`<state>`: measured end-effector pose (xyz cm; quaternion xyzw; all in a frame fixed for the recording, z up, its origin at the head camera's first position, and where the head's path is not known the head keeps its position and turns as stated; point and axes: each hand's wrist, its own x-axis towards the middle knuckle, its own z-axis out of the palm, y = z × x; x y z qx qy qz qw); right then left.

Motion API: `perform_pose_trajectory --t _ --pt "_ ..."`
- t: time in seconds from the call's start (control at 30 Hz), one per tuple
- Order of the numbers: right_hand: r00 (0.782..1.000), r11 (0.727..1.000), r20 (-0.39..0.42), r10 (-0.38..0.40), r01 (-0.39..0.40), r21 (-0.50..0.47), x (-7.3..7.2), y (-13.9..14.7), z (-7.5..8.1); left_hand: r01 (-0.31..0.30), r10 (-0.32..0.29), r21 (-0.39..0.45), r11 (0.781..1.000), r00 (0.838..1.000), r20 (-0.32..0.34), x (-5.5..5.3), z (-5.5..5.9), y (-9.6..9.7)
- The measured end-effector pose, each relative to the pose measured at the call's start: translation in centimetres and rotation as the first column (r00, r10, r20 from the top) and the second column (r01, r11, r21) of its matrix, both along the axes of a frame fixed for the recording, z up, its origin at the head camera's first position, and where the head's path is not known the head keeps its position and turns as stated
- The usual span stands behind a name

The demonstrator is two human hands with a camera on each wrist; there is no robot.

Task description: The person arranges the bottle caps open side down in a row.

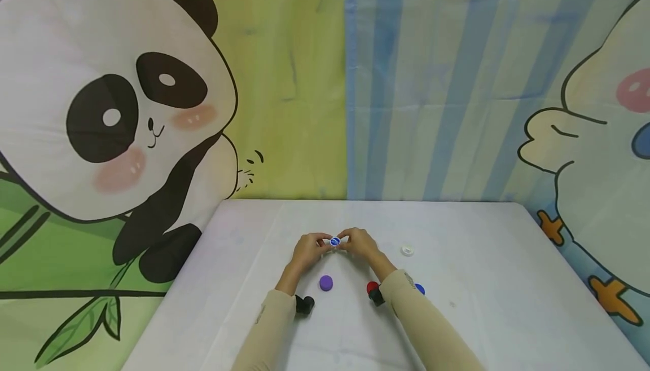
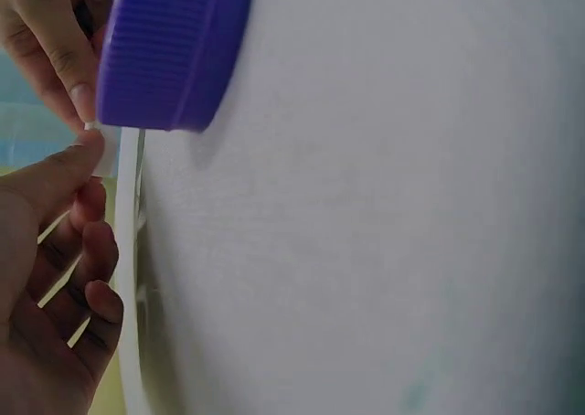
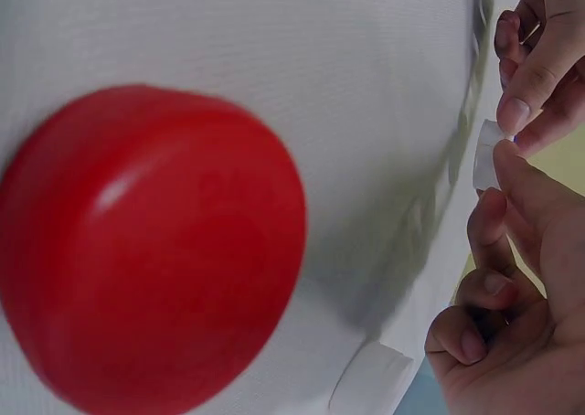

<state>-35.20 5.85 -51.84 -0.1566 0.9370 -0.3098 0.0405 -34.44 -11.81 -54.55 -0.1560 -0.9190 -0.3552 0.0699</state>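
Note:
Both hands meet over the far middle of the table around a small bottle cap (image 1: pixel 335 241), blue with a white rim in the head view. From the wrist views its white side (image 3: pixel 488 155) shows. My left hand (image 1: pixel 307 250) pinches it on one side between thumb and fingertip, and my right hand (image 1: pixel 360 244) pinches it on the other. The remaining fingers of the right hand curl loosely below. Closer to me, a purple cap (image 1: pixel 326 283) lies between the forearms. A red cap (image 1: pixel 373 286) sits by the right wrist, partly covered by the black wrist camera.
A white cap (image 1: pixel 407 250) lies right of the right hand. Beside the right sleeve, a blue cap (image 1: pixel 419 288) is partly hidden. A white cloth covers the table (image 1: pixel 482 264), whose far edge meets a cartoon panda curtain (image 1: pixel 294 106) and a striped blue one.

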Motion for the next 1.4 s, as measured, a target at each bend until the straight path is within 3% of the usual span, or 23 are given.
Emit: perform_pose_trajectory --t 0.3,0.47,0.57,0.7,0.83,0.9,1.03,1.13,1.27,1.4 --pt "0.999 0.991 0.016 -0.029 0.027 0.134 -0.1 -0.6 -0.5 -0.014 0.014 -0.008 1.000 0.999 0.035 0.0 -0.5 0.0" --pt "1.000 0.985 0.005 -0.001 0.000 0.175 -0.3 -0.6 0.2 -0.016 0.019 -0.040 0.999 0.998 0.067 -0.1 -0.3 0.1" --pt "1.000 0.991 0.021 0.008 -0.010 0.135 -0.3 0.2 0.9 -0.015 0.026 -0.078 0.997 0.988 0.149 0.3 0.4 0.4" --pt "0.999 1.000 0.029 0.015 -0.015 0.009 -0.3 1.8 1.8 -0.065 0.103 -0.156 0.986 0.962 0.251 1.5 2.2 1.1" --pt "1.000 0.993 0.014 0.018 -0.016 -0.116 -0.1 3.7 2.9 -0.130 0.165 -0.175 0.976 0.965 0.204 2.5 4.0 2.6" --pt "1.000 0.986 0.010 0.016 -0.014 -0.165 0.1 4.8 3.2 -0.117 0.139 -0.143 0.983 0.979 0.149 2.8 4.6 3.5" --pt "1.000 0.980 -0.017 0.006 -0.010 -0.198 0.5 7.1 3.1 -0.018 0.022 -0.046 0.999 0.997 0.076 3.0 5.2 5.0" --pt "0.999 0.983 -0.049 -0.011 0.002 -0.185 0.5 8.5 2.6 0.026 -0.026 0.004 1.000 0.999 0.034 2.7 5.0 6.1" --pt "0.998 0.987 -0.050 -0.040 0.032 -0.155 0.6 9.6 1.6 0.040 -0.040 0.024 0.999 0.999 -0.001 2.0 4.2 7.5" --pt "0.998 0.991 -0.011 -0.059 0.058 -0.119 0.9 10.0 0.6 0.053 -0.053 0.008 0.999 0.998 0.031 1.4 3.3 8.9"
